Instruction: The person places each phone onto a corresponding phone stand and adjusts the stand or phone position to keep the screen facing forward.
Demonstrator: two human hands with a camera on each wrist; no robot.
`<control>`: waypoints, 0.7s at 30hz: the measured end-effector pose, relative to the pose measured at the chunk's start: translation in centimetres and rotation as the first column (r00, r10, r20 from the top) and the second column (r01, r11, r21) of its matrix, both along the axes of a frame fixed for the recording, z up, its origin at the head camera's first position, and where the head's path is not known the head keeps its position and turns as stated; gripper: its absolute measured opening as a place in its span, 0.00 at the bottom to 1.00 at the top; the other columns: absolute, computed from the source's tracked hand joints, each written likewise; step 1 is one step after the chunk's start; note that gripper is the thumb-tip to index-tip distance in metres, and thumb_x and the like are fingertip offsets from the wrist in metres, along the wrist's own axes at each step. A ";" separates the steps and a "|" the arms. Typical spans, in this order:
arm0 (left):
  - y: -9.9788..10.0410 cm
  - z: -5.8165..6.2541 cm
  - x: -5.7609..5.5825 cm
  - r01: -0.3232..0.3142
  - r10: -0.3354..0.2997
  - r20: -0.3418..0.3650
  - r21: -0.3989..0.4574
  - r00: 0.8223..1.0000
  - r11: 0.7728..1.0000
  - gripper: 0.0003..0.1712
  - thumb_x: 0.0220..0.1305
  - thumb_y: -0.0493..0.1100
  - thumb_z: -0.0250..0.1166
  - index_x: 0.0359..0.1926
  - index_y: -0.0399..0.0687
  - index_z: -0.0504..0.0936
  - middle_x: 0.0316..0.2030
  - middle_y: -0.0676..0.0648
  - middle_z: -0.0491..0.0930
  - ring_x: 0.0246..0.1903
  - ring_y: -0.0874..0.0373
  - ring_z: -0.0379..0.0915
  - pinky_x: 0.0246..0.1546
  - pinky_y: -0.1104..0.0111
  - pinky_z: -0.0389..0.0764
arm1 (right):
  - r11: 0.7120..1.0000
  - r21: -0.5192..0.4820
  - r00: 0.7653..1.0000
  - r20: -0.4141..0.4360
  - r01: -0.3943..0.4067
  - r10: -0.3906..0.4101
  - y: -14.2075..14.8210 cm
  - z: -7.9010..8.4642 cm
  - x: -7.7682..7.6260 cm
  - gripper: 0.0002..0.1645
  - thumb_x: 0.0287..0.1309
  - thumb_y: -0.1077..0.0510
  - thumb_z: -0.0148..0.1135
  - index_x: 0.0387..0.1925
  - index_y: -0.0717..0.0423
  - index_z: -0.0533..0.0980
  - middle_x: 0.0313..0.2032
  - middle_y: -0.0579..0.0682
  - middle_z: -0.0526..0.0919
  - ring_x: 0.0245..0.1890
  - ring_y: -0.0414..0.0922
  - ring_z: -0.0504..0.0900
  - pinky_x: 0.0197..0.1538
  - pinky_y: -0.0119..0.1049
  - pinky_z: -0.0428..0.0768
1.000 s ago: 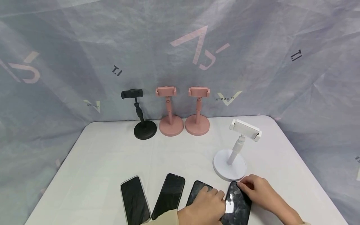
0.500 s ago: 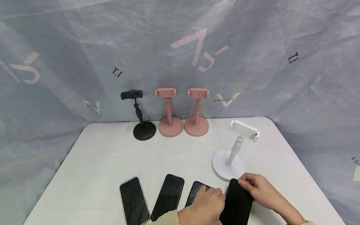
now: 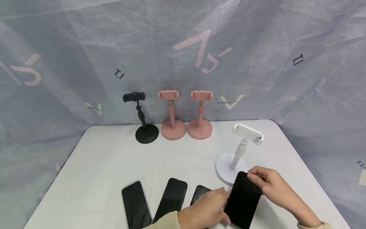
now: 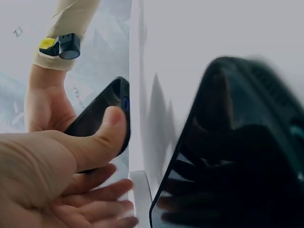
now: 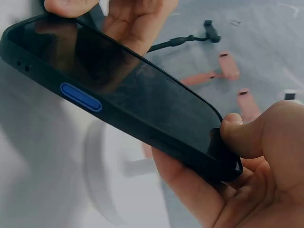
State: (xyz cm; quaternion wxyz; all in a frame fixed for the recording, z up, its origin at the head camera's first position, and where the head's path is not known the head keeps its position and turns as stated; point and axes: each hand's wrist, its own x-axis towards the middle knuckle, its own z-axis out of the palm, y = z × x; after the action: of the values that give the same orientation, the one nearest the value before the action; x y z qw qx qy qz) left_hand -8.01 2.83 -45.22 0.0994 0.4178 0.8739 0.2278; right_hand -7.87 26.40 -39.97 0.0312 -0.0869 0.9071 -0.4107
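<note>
In the head view my right hand (image 3: 275, 187) pinches the top right corner of a black-cased smartphone (image 3: 243, 200), tilted up from the table. Its thumb lies on the screen side and fingers go behind, as the right wrist view shows; a blue side button (image 5: 80, 97) marks the case. My left hand (image 3: 204, 208) is at that phone's lower left, thumb by the bottom end and fingers loosely extended. Whether it bears any of the phone is unclear. Partly under the left hand lies another dark smartphone (image 3: 200, 192), which fills the right side of the left wrist view.
Two more smartphones, one black (image 3: 171, 197) and one with a clear case edge (image 3: 137, 203), lie to the left. A white phone stand (image 3: 230, 168) stands just behind the raised phone. Along the back are a black stand (image 3: 146, 133) and two pink stands (image 3: 173, 129).
My right hand has raised the phone's upper end off the table, moving it up and slightly right. My left hand's fingers have straightened and its thumb has come out beside the phone's bottom end.
</note>
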 end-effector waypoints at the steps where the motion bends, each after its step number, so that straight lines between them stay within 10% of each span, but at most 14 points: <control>1: 0.0 0.1 -0.1 -0.004 0.003 0.040 0.041 0.999 0.999 0.23 0.48 0.53 0.77 0.43 0.53 0.79 0.38 0.61 0.78 0.39 0.73 0.73 0.35 0.80 0.76 | 1.000 0.004 1.000 -0.025 0.000 0.000 0.1 0.3 0.0 0.07 0.69 0.54 0.57 0.37 0.51 0.79 0.20 0.44 0.73 0.19 0.37 0.71 0.21 0.34 0.74; 5: -0.2 0.3 -0.5 -0.017 -0.036 0.202 0.254 0.979 0.967 0.28 0.54 0.43 0.74 0.57 0.50 0.75 0.46 0.58 0.82 0.43 0.78 0.72 0.40 0.84 0.74 | 1.000 0.019 0.994 -0.108 0.010 -0.008 0.3 1.7 -0.1 0.05 0.69 0.56 0.58 0.39 0.50 0.79 0.22 0.43 0.77 0.20 0.37 0.73 0.22 0.34 0.75; 11: -0.2 0.6 -0.5 -0.149 -0.105 0.429 0.518 0.897 0.842 0.29 0.57 0.28 0.68 0.59 0.44 0.74 0.45 0.49 0.84 0.40 0.74 0.77 0.38 0.81 0.79 | 1.000 0.018 0.981 -0.193 0.012 -0.008 0.1 3.6 0.0 0.04 0.68 0.57 0.59 0.40 0.48 0.80 0.26 0.43 0.81 0.22 0.38 0.76 0.24 0.34 0.76; 21: 0.3 1.8 -0.7 -0.367 -0.038 0.517 0.655 0.855 0.661 0.25 0.52 0.23 0.68 0.51 0.43 0.81 0.41 0.46 0.85 0.39 0.66 0.81 0.38 0.74 0.82 | 0.993 -0.050 0.945 -0.304 0.111 -0.120 -1.4 5.2 0.4 0.04 0.67 0.54 0.60 0.41 0.41 0.80 0.31 0.44 0.83 0.22 0.41 0.76 0.24 0.32 0.73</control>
State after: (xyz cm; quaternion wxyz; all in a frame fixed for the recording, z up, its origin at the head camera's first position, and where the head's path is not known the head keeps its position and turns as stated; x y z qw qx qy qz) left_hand -8.71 3.11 -43.38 0.1184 0.2663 0.6879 0.6647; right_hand -7.44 25.00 -34.73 -0.1353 -0.0968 0.8978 -0.4079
